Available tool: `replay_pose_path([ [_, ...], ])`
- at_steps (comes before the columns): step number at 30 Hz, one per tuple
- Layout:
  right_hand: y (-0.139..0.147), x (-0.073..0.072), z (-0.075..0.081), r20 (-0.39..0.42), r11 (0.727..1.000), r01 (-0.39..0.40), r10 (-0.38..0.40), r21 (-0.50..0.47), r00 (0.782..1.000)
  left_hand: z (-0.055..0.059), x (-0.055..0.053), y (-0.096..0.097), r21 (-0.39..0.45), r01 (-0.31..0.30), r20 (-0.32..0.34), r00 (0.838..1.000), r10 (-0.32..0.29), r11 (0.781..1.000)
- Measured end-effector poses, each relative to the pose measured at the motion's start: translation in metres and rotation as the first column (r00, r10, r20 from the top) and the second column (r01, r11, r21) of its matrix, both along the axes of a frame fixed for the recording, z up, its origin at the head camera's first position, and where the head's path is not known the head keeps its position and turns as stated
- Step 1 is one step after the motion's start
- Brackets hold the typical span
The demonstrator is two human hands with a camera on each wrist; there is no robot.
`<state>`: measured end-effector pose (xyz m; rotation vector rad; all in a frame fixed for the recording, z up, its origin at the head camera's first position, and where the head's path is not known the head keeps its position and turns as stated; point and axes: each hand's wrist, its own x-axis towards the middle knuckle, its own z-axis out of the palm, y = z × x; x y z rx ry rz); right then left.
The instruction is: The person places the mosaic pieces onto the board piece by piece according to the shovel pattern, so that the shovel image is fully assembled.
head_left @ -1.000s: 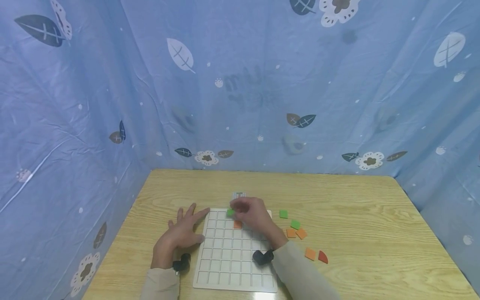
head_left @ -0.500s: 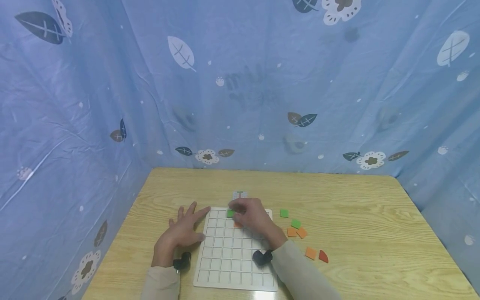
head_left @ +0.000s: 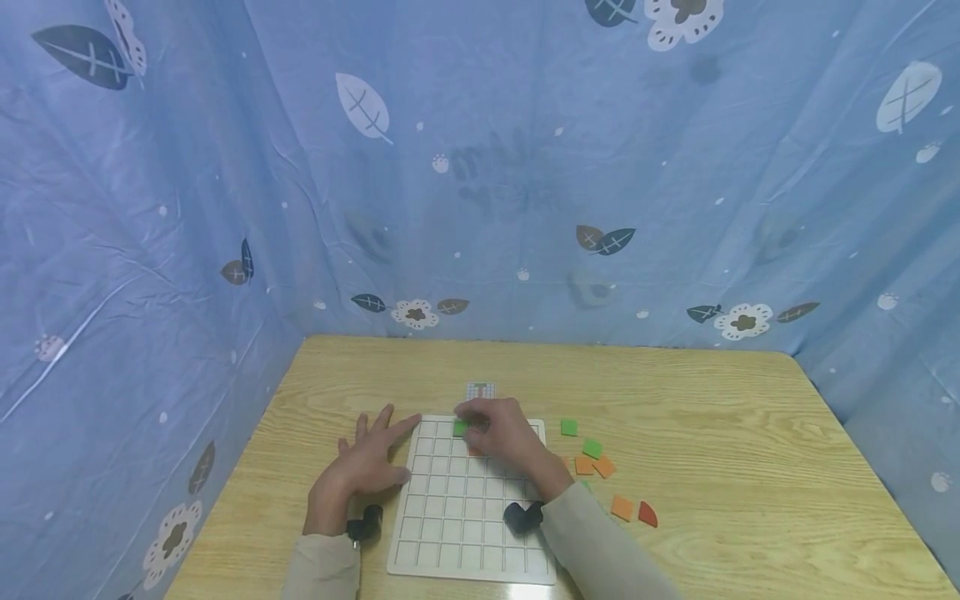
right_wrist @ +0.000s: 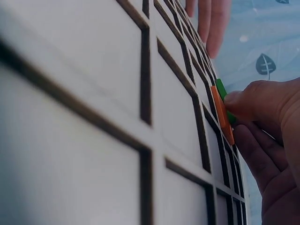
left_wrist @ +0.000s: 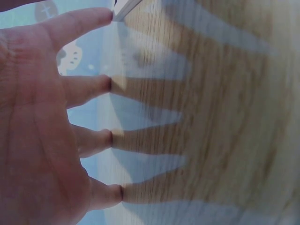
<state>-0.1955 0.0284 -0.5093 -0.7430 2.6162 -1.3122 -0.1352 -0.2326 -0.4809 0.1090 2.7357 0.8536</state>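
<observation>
A white grid board (head_left: 442, 533) lies flat at the front of the table. My left hand (head_left: 365, 462) is spread beside its left edge, with the index fingertip at the far corner and the thumb at the side. In the left wrist view, the left hand's (left_wrist: 37, 122) fingertips touch the wood. My right hand (head_left: 506, 433) is over the board's far rows. The right wrist view has its thumb and fingers pinching a green square tile (right_wrist: 220, 86), next to an orange tile (right_wrist: 219, 110) on the board. From the head, a green tile (head_left: 461, 427) shows by the fingertips; the orange one is mostly covered.
Right of the board lie loose green tiles (head_left: 592, 448), orange tiles (head_left: 622, 507) and a red quarter-round tile (head_left: 647, 514). A small printed grid card (head_left: 480, 390) lies beyond the board's far edge. Blue patterned curtains (head_left: 525, 183) surround the table (head_left: 735, 467).
My right hand has shifted slightly left and nearer, covering more of the orange tile. Its forearm moved a little left, uncovering bits of tiles beside the wrist. The left hand has stayed put.
</observation>
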Motion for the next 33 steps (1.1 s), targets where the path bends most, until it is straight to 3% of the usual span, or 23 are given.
replay_pose_path([
  [13,0.011,-0.002,0.005,0.032,0.999,0.000,0.002,-0.054,0.999,0.006,0.001,0.004,-0.032,-0.004,0.028,1.000,0.005,0.999],
  [22,0.038,-0.002,0.029,0.050,0.987,-0.017,0.026,-0.157,0.998,0.007,0.002,0.004,-0.039,-0.005,0.019,1.000,0.006,0.999],
  [28,0.061,0.002,0.049,0.065,0.986,0.041,-0.031,-0.162,0.997,0.007,0.003,0.004,-0.035,-0.007,0.016,1.000,0.007,0.999],
  [33,0.080,0.003,0.056,0.046,0.984,0.078,-0.071,-0.161,0.996,0.007,0.004,0.005,-0.031,-0.008,0.012,1.000,0.009,0.999],
])
